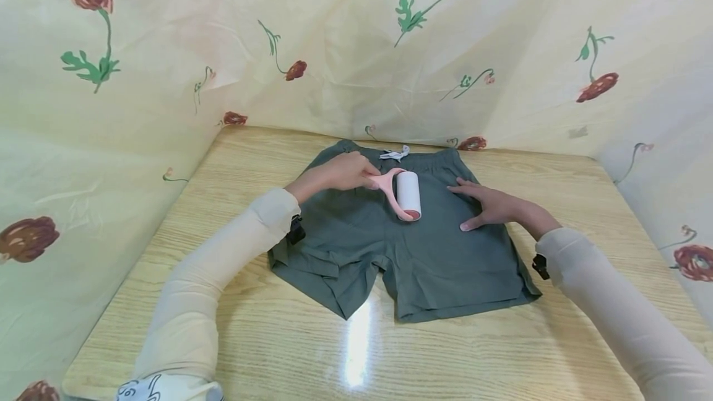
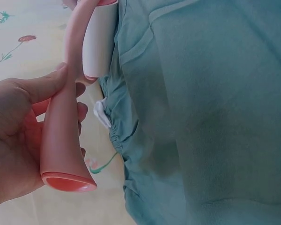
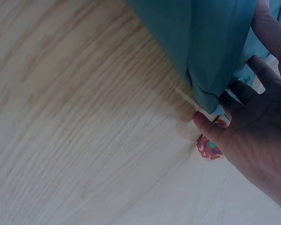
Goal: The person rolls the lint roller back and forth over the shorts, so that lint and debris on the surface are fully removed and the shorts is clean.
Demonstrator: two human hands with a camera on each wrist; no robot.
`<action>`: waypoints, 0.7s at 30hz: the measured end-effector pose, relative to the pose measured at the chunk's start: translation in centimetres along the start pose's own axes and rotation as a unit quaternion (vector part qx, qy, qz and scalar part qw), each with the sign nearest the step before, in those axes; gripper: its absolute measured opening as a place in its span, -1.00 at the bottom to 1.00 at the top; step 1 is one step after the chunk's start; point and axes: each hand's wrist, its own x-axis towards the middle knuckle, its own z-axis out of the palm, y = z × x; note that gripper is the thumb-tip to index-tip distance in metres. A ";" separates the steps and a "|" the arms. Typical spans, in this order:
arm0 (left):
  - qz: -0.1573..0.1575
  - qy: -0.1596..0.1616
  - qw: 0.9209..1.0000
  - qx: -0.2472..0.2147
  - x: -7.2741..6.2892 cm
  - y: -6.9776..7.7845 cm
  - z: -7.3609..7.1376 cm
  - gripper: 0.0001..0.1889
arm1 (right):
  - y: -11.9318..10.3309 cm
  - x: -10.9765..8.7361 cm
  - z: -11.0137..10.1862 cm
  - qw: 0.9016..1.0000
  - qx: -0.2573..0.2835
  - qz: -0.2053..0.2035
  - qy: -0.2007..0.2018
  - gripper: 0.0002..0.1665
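A pair of dark green shorts (image 1: 345, 234) lies spread on the table, its waistband with a white drawstring (image 1: 395, 153) at the far side. My left hand (image 1: 348, 172) grips the pink handle of a lint roller (image 1: 409, 194), whose white roll lies over the middle of the shorts. In the left wrist view, the thumb and fingers wrap the handle (image 2: 63, 136). On the right part of the shorts rests my right hand (image 1: 490, 203), fingers spread. The right wrist view shows that hand (image 3: 257, 126) along the side edge of the cloth.
Under the shorts is a light wood-grain table (image 1: 267, 339) with a bright glare near the front. Flower-printed cloth (image 1: 334, 48) hangs behind the table and along both sides.
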 end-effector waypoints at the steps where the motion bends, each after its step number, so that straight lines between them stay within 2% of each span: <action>1: -0.001 0.000 1.000 0.000 -0.1 0.0 0.0 -0.74 | 0.0 0.0 0.0 1.000 0.001 0.000 0.000 0.23; 10: -0.008 -0.012 1.000 -0.011 -0.7 -0.7 -0.6 -0.79 | -0.2 0.0 0.0 1.000 0.001 0.003 0.002 0.23; 21: -0.023 -0.015 0.999 -0.017 -1.2 -1.8 -0.8 -0.67 | 0.0 0.0 0.1 1.000 0.003 -0.001 0.001 0.24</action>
